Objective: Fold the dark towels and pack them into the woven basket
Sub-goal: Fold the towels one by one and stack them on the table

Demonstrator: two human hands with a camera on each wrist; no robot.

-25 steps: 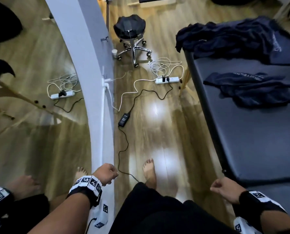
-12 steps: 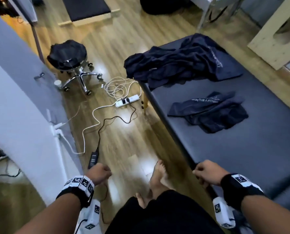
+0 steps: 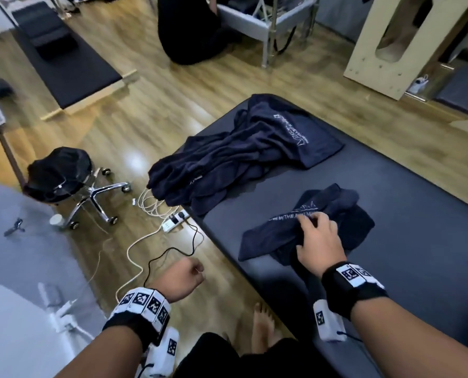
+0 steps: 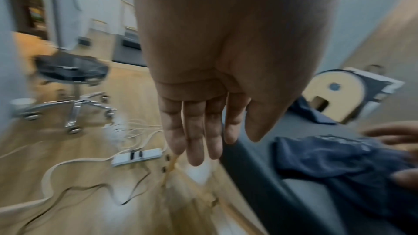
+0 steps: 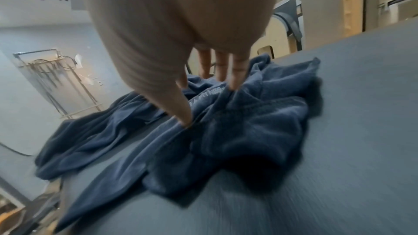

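Observation:
A small crumpled dark blue towel [image 3: 355, 227] [image 5: 248, 131] [image 4: 339, 155] with white lettering lies on the grey padded bench [image 3: 404, 282] [image 5: 350, 96]. My right hand [image 3: 305, 234] [image 5: 210, 104] is over it, fingers spread, with the thumb and fingertips touching the cloth. A bigger heap of dark towels [image 3: 241, 159] lies at the bench's far left corner. My left hand [image 3: 189, 274] [image 4: 226, 147] hangs over the floor left of the bench, loosely curled and holding nothing. No woven basket is in view.
Left of the bench on the wood floor are a power strip [image 3: 172, 221] with loose cables and a rolling stool [image 3: 61, 173]. A person [image 3: 189, 28] sits at the back. A wooden frame [image 3: 385, 42] stands back right. My bare foot [image 3: 262, 326] is by the bench edge.
The view has swung right onto the bench. My right hand went from a fist at the bench edge forward onto the small towel and spread its fingers. The left hand stayed low.

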